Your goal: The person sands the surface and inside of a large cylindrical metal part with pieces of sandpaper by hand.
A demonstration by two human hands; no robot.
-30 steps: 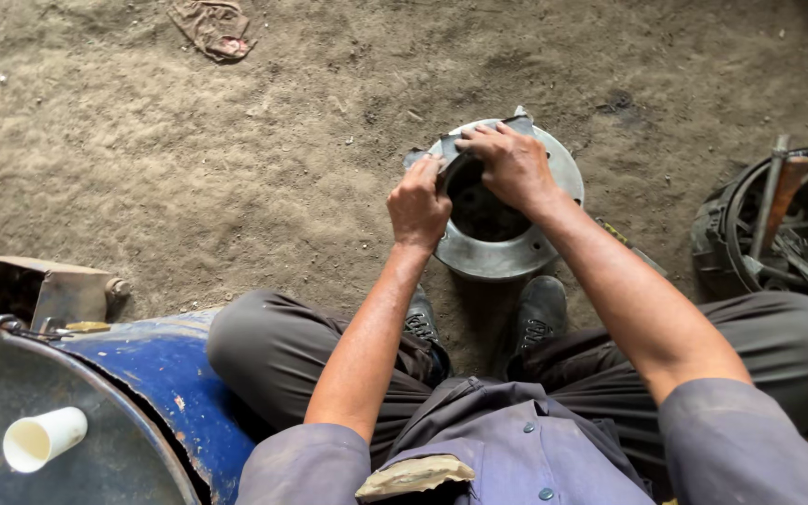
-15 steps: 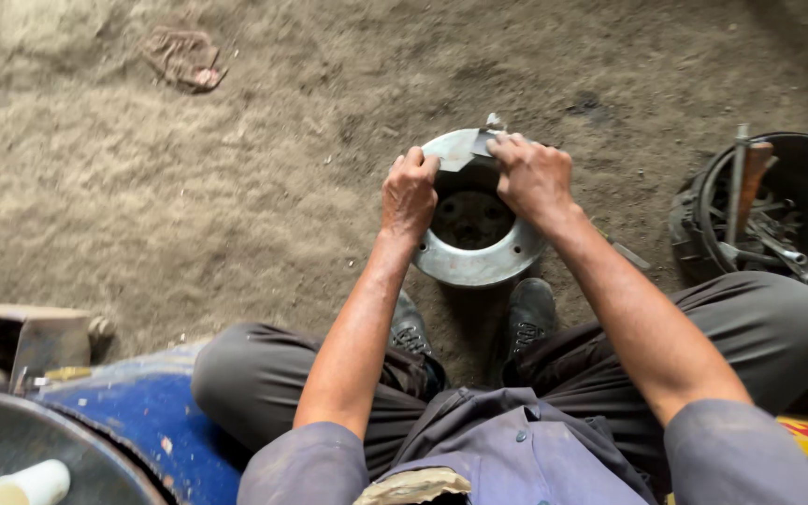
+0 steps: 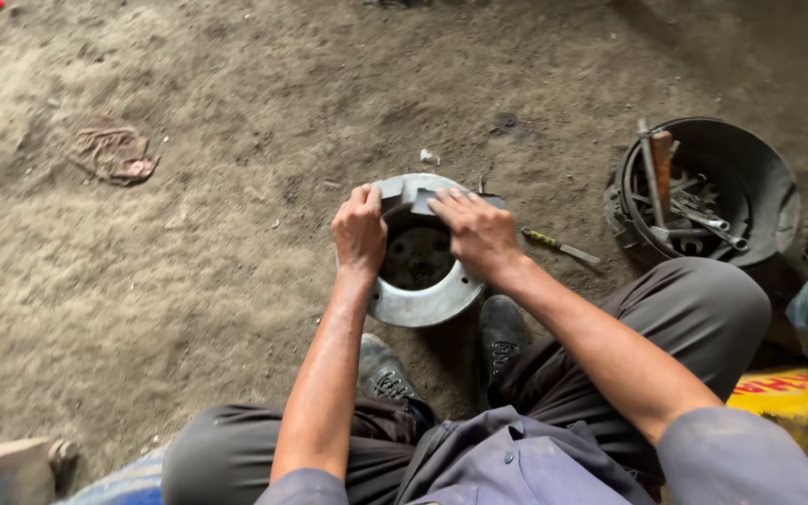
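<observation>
At lower centre of the frame, two shoes brace a grey metal ring standing on the dirt floor. The left hand curls closed on its upper rim; the right hand lies flat over a grey pad on top. A slipping pad could pinch fingers. Farther right lie a screwdriver and a tool bucket.

Open dirt floor is left free to the left of and beyond the metal ring, broken only by a tangle of wire far left. To the right, passage is narrowed by a small screwdriver lying near the ring and by a black tub filled with tools. The near side is closed off by 2 shoes and bent knees.
</observation>
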